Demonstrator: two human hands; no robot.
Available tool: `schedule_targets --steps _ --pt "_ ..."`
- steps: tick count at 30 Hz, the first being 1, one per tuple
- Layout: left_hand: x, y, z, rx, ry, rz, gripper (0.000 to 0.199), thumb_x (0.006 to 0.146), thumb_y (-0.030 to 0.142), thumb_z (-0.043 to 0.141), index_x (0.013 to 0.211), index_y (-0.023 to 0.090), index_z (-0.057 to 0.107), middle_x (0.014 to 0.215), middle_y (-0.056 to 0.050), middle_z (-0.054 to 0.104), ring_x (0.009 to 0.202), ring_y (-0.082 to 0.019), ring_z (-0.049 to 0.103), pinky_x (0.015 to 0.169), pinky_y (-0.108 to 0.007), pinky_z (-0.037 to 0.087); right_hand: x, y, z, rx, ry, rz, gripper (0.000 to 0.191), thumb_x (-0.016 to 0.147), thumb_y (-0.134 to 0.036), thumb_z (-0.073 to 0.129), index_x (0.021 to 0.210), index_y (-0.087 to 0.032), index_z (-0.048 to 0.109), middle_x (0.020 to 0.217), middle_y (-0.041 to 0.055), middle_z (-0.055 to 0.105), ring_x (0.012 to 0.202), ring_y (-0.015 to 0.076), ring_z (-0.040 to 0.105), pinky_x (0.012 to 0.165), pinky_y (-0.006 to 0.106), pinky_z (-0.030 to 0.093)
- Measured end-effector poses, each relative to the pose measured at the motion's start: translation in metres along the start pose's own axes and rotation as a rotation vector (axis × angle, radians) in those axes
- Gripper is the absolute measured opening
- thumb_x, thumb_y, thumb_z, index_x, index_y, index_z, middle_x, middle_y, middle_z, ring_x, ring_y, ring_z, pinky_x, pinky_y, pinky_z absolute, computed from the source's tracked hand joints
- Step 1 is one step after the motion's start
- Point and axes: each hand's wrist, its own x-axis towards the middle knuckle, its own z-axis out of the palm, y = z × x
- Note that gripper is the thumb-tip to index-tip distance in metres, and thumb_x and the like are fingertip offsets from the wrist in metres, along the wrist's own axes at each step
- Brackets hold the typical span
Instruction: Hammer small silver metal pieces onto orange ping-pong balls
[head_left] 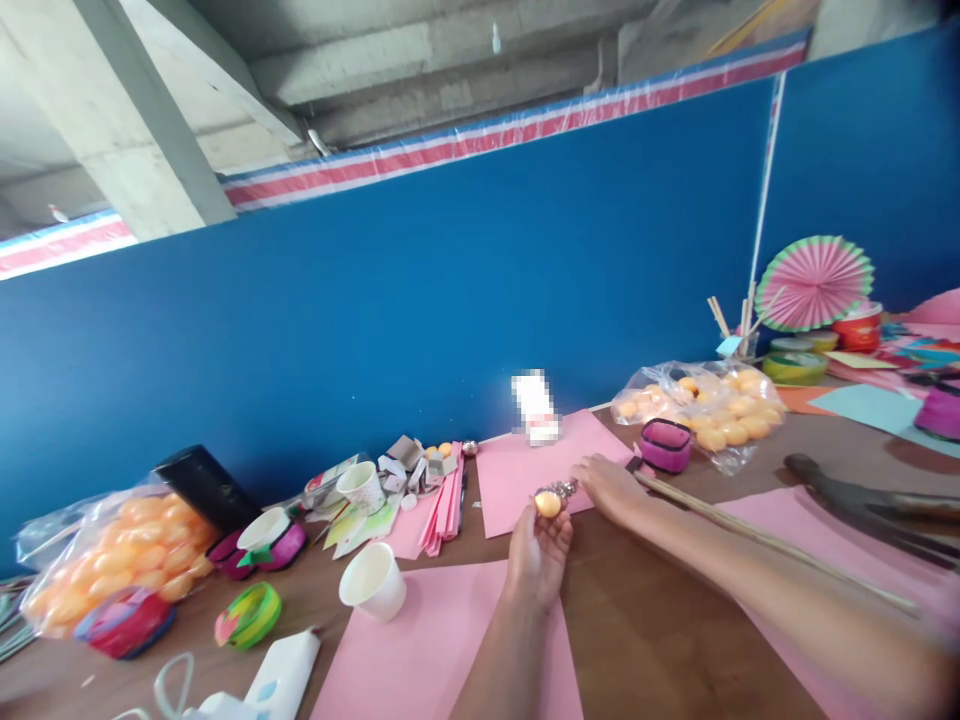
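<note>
My left hand point(538, 555) is turned palm up, fingers curled around an orange ping-pong ball point(548, 503) that shows at the fingertips. A cluster of shiny silver beads point(568, 488) touches the ball's far right side. My right hand point(606, 490) reaches in from the right, its fingers closed at the beads; the fingertips are partly hidden. Both hands are above the gap between a far pink sheet point(502, 490) and a near pink sheet point(450, 640). A white paper cup point(373, 582) stands left of my left hand.
Bags of orange balls lie left point(135, 560) and right point(720, 405). A purple band point(666, 446), a thin stick point(780, 542) and a dark-handled tool point(847, 500) lie right. A white power strip point(281, 675) is front left. A blue partition point(420, 300) rises behind the table.
</note>
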Motion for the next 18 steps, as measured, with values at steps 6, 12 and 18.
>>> schedule_targets --steps 6,12,18 --pt "0.001 0.0 0.0 0.009 0.019 0.0 0.022 0.079 0.029 0.055 0.083 0.008 0.061 0.08 -0.011 0.067 0.063 -0.01 0.062 0.059 -0.019 0.052 -0.002 0.004 0.006 -0.027 0.045 0.013 0.019 0.085 -0.015 0.041 0.079 -0.018 0.059 0.081 0.0076 0.059 0.084 0.0207 0.05 0.066 0.027 0.034" --pt "0.0 0.001 0.001 0.014 0.01 -0.003 0.022 0.079 0.028 0.056 0.085 0.007 0.061 0.081 -0.012 0.067 0.064 -0.011 0.062 0.06 -0.019 0.052 -0.007 0.002 0.004 -0.017 0.09 0.012 0.017 0.085 -0.016 0.042 0.077 -0.018 0.057 0.079 0.0078 0.06 0.081 0.0208 0.051 0.062 0.027 0.033" --pt "0.001 0.001 -0.001 0.035 -0.002 0.002 0.022 0.079 0.028 0.056 0.088 0.008 0.061 0.083 -0.011 0.066 0.065 -0.01 0.062 0.061 -0.019 0.052 -0.014 -0.003 -0.008 0.053 0.119 0.011 0.015 0.085 -0.019 0.042 0.079 -0.018 0.056 0.077 0.0059 0.061 0.078 0.0187 0.054 0.062 0.025 0.035"
